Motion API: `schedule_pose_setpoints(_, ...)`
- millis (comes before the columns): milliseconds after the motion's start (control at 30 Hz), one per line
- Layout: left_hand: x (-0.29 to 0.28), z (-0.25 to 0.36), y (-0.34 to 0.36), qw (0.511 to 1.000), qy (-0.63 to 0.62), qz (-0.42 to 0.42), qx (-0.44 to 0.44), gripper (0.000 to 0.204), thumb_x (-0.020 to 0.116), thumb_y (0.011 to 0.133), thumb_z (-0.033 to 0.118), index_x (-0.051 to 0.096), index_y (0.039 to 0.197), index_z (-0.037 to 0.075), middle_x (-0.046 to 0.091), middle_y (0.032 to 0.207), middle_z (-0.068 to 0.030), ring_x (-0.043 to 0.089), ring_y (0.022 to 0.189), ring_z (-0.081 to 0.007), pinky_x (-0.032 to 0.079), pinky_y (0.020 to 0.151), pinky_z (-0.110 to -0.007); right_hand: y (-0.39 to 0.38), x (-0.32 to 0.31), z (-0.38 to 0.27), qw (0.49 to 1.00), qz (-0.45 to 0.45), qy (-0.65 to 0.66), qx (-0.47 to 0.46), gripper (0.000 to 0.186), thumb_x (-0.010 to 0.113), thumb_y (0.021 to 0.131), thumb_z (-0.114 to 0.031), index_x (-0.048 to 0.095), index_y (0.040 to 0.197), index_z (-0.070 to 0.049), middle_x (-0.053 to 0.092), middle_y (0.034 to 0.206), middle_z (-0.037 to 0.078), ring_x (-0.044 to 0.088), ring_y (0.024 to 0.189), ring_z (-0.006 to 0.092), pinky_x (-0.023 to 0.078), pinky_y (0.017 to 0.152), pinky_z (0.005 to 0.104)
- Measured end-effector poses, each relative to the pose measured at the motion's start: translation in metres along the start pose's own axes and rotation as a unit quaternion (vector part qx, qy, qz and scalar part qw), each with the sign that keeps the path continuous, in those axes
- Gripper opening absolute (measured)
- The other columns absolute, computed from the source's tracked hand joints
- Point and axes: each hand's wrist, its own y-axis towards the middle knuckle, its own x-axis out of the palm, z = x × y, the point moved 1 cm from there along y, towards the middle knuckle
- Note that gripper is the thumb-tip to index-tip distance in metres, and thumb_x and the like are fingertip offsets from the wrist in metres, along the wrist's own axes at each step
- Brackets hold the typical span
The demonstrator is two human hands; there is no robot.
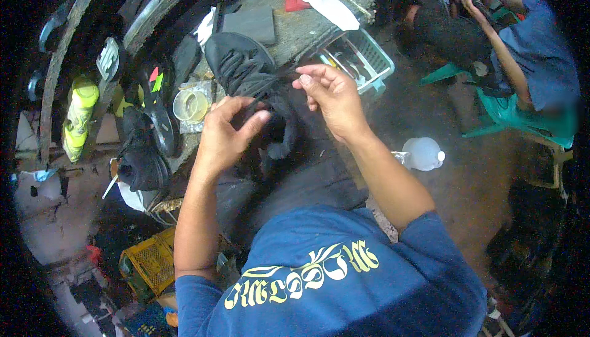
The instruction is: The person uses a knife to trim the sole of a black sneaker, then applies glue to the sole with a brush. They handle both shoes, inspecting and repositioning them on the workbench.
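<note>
- Grip state: left hand (224,131) pinches a dark lace (261,91) between thumb and fingers; right hand (329,94) pinches its other end.
- Position: black shoe (246,70) rests on the tabletop (295,30), just beyond both hands.
- Progress, judged: lacing under way, unfinished.
- Count: one shoe in hand; one more black shoe (141,159) lower left; one clear cup (190,105).

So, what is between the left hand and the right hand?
In the head view, a dark lace runs from the left hand to the right hand, over the black shoe. Nothing else lies between them.
</note>
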Motion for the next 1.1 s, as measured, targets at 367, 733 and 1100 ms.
schedule_pose_setpoints(367, -0.023, -0.002, -0.003, 0.992, 0.006, -0.048, 0.118, 0.049, 0.086, 0.075, 0.030, 0.068, 0.111, 0.003, 0.070, 0.104, -0.0119, 0.064, 0.101, -0.0284, 0.049, 0.091, -0.039, -0.043, 0.021, -0.054, 0.967, -0.059, 0.247, 0.040, 0.024, 0.057, 0.099, -0.012, 0.054, 0.123, -0.007, 0.062, 0.100, 0.008, 0.051, 0.075, 0.0122, 0.044, 0.058, 0.0250)
schedule_pose_setpoints(733, -0.018, -0.017, 0.012, 0.967, -0.074, 0.182, 0.164, 0.022, 0.074, 0.080, 0.015, 0.068, 0.097, 0.002, 0.064, 0.086, -0.0137, 0.067, 0.081, -0.0292, 0.053, 0.071, -0.038, -0.030, 0.088, -0.066, 0.932, -0.201, 0.265, -0.146, 0.024, 0.054, 0.100, -0.008, 0.058, 0.123, -0.012, 0.067, 0.117, 0.012, 0.063, 0.115, 0.0294, 0.052, 0.097, 0.0487)
schedule_pose_setpoints(1100, -0.015, -0.029, 0.008, 0.978, -0.200, 0.055, 0.026, 0.033, 0.077, 0.083, 0.020, 0.070, 0.109, 0.002, 0.062, 0.069, -0.0089, 0.056, 0.062, -0.0155, 0.047, 0.060, -0.035, 0.000, 0.098, -0.064, 0.971, -0.155, 0.027, -0.182, 0.017, 0.064, 0.091, 0.004, 0.060, 0.106, -0.002, 0.069, 0.108, 0.015, 0.068, 0.103, 0.0249, 0.058, 0.091, 0.0422)
